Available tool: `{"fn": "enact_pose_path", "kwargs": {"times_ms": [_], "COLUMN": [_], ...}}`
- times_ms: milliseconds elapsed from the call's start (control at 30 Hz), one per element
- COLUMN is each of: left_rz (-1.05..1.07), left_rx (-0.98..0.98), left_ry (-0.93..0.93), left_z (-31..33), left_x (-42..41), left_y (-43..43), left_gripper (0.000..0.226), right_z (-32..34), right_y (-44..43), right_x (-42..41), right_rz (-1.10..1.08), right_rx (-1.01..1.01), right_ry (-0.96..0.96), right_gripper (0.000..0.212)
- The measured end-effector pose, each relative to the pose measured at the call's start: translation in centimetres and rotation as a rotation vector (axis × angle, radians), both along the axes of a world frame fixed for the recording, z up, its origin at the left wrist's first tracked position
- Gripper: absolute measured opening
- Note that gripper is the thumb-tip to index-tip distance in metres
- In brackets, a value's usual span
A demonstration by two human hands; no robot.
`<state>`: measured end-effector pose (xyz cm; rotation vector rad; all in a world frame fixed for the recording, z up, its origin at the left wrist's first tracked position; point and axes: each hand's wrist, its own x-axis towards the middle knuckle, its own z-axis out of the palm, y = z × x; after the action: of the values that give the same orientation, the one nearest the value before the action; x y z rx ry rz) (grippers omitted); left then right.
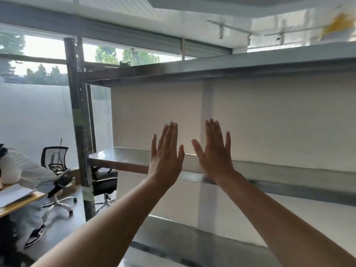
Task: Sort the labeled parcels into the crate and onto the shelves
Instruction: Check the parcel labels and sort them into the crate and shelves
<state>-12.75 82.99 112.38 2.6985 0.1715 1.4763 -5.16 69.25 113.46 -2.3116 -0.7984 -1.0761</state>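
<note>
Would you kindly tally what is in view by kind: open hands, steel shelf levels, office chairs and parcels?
Open hands: 2, the left hand and the right hand
Steel shelf levels: 3, the top shelf, the middle shelf and the lower shelf
Office chairs: 2, the mesh-back chair and the black chair
Parcels: 0
Total: 7

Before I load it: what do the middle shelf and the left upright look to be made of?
Middle shelf: likely sheet metal, perhaps steel or galvanised, with a bare silvery finish, a soft sheen and a folded front lip. Left upright: apparently a dark metal angle post, dull and mottled, with a row of punched holes.
</note>
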Motion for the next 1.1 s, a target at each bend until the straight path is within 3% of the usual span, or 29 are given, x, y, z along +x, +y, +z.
{"fn": "enact_pose_path", "kwargs": {"times_ms": [433,533,733,833,1100], "left_rz": [-0.473,-0.596,-0.942,-1.115,-1.398], "left_rx": [0.058,0.081,0.087,0.090,0.070], "left_ry": [0.000,0.008,0.051,0.082,0.136], "left_z": [0.8,-0.3,-1.4,-2.4,-5.0], "left_x": [9.1,9.4,7.0,5.1,2.6], "left_y": [-33.9,-42.5,-58.2,-64.3,-76.1], "left_gripper": [0.063,0.062,0.062,0.063,0.064], "right_z": [1.4,-0.1,-2.8,-3.2,-3.1], "right_y": [-34.9,-43.9,-60.2,-65.8,-73.3], "right_x": [0.9,-1.1,-8.5,-12.4,-21.3], "right_rz": [-0.464,-0.558,-0.856,-1.061,-1.361], "right_rx": [0.035,0.046,0.095,0.108,0.062], "right_ry": [0.002,0.024,0.095,0.126,0.242], "right_gripper": [0.080,0.070,0.070,0.070,0.076]}}
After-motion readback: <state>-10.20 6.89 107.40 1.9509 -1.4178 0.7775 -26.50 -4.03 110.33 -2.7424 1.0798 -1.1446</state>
